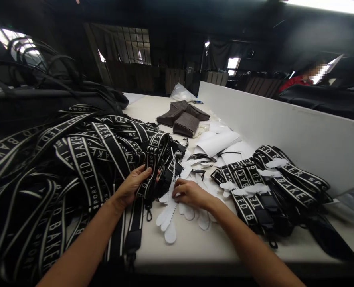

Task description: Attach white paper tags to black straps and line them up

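My left hand (135, 184) grips a folded black webbing strap (151, 159) with white lettering, thumb on its front. A metal snap hook (149, 214) hangs below the bundle. My right hand (190, 193) is closed, with fingertips pinched at a white toothed strip tie (170, 211) in a pile just right of the strap. The rounded ends of several ties (203, 219) lie fanned below that hand. A large tangled heap of the same straps (84, 159) fills the left side.
Bundled straps with white ties round them (254, 187) lie at the right. Dark quilted bags (185, 123), white paper sheets (217, 143) and a clear plastic bag (181, 92) are farther back. A white partition (284, 119) borders the table; a person in red (296, 82) is beyond it.
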The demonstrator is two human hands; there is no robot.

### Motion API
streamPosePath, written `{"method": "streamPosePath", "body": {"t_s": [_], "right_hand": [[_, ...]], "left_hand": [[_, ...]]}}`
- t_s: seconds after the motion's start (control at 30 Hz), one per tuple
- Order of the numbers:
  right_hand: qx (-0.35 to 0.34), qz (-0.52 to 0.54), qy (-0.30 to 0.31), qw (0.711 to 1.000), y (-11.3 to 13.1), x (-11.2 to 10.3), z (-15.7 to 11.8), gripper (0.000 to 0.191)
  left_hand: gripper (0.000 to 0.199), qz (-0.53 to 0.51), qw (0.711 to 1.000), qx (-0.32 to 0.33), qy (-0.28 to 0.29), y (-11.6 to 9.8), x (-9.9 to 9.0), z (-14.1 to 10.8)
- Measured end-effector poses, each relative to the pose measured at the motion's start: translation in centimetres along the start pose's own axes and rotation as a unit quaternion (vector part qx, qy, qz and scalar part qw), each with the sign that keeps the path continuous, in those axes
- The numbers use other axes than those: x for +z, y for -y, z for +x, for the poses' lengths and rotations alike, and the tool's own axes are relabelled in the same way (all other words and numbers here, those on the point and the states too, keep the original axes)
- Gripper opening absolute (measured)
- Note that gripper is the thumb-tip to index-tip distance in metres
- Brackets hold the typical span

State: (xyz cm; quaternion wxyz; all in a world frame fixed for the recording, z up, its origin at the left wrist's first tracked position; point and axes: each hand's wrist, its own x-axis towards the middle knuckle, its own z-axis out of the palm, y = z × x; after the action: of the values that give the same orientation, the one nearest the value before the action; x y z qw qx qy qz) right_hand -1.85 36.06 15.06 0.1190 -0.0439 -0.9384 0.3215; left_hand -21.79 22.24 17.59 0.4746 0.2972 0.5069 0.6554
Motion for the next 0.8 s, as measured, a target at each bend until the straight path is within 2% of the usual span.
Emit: {"method": "streamPosePath", "body": {"t_s": [0.13, 0.3, 0.6, 0.8], "right_hand": [[0.006, -0.007, -0.025, 1.000, 0.1, 0.3, -0.7, 0.010], [0.052, -0.024, -0.032, 0.998, 0.8, 0.8, -1.1, 0.013], [0.090, -0.057, 0.001, 0.994, 1.0, 0.7, -0.5, 0.011], [0.098, -0.079, 0.026, 0.992, 1.5, 0.1, 0.2, 0.013]], "left_hand": [[0.041, -0.003, 1.000, -0.009, 0.010, 0.2, 0.0, -0.1], [0.040, -0.013, 1.000, -0.001, 0.007, 0.0, 0.3, -0.2], [0.044, -0.014, 1.000, 0.017, -0.017, -0.1, 0.4, -0.5], [0.041, 0.003, 1.000, 0.017, -0.011, 0.4, 0.4, -0.3]]}}
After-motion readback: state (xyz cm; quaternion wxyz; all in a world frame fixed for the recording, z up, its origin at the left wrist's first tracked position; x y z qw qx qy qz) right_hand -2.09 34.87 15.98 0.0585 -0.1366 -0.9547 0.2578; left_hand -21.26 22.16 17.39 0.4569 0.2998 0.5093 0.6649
